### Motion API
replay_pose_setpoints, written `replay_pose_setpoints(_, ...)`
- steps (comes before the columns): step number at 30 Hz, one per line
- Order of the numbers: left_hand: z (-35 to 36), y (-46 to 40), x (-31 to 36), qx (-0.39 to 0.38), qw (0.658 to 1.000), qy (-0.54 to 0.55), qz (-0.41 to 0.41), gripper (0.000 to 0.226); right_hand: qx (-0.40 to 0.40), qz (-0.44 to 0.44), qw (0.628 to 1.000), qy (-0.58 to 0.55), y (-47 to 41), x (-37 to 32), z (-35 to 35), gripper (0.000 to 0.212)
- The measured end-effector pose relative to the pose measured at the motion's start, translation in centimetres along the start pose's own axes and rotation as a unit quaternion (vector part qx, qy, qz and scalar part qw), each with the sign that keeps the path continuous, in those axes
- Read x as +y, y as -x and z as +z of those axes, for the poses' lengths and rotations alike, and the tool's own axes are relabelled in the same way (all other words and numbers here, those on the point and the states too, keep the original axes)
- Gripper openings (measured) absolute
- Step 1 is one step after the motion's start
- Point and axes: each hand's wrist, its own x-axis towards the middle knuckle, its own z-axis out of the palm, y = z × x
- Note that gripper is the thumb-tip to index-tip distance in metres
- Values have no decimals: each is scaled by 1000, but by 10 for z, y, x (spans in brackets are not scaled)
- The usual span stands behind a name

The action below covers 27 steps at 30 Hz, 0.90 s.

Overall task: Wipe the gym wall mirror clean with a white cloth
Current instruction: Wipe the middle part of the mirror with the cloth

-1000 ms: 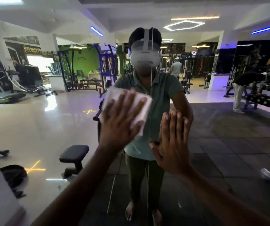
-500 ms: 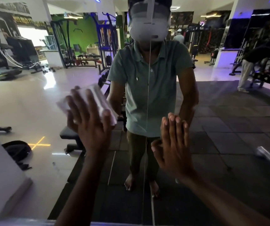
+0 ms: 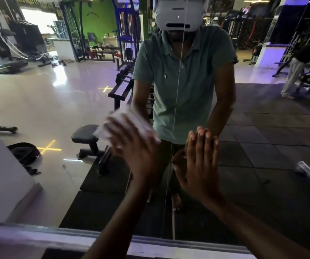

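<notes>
Roughly mid-job, as far as I can judge. Mirror (image 3: 262, 165) fills nearly the whole view, wall-mounted, w/ a vertical seam (image 3: 176, 109) between two panes running down just right of centre and a pale ledge (image 3: 28, 238) along the bottom edge. Glass reflects the gym floor, a black bench (image 3: 85, 134), a dumbbell rack (image 3: 122, 85) and my own reflection, so it's reading fairly clear; no obvious streaks or smears visible, but lighting is dim on the right half and I can't tell which areas are actually wiped vs. untouched. Can't call any pane finished from this. My left hand (image 3: 131, 146) is flat, fingers spread, palm pressing the white cloth (image 3: 129, 118) against the glass on the left pane, just beside the seam, approx. mid-height. Cloth is bunched/folded under the palm, its upper edge and corners poking out past my fingertips; hand and cloth are motion-blurred, so I reckon a stroke is under way. My right hand (image 3: 199, 165) is empty, fingers together and straight, flat on the right pane just across the seam, bracing, fingertips meeting their reflection. Left to do, my guess: lower strip down to the ledge, the far left and all of the right pane.
</notes>
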Motion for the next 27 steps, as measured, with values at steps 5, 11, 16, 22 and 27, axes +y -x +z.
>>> replay_pose_setpoints(5, 0, -11, -50, -59, 940, -77, 328, 74, -32, -16, 999, 4, 32, 2, 21, 99)
replay_pose_setpoints(11, 15, 45, -44, -29, 998, 24, -44, 73, 3, 12, 1000, -7, 37, -9, 33, 93)
replay_pose_setpoints(16, 18, 55, -83, -109, 950, -76, 282, 75, -10, 14, 1000, -9, 49, -6, 41, 103)
replay_pose_setpoints(22, 19, 67, -94, -27, 993, 50, -106, 74, -47, 71, 996, -11, 50, -35, 48, 112)
replay_pose_setpoints(27, 30, 98, -116, -154, 963, -44, 215, 77, -58, 66, 996, -11, 59, -33, 51, 108)
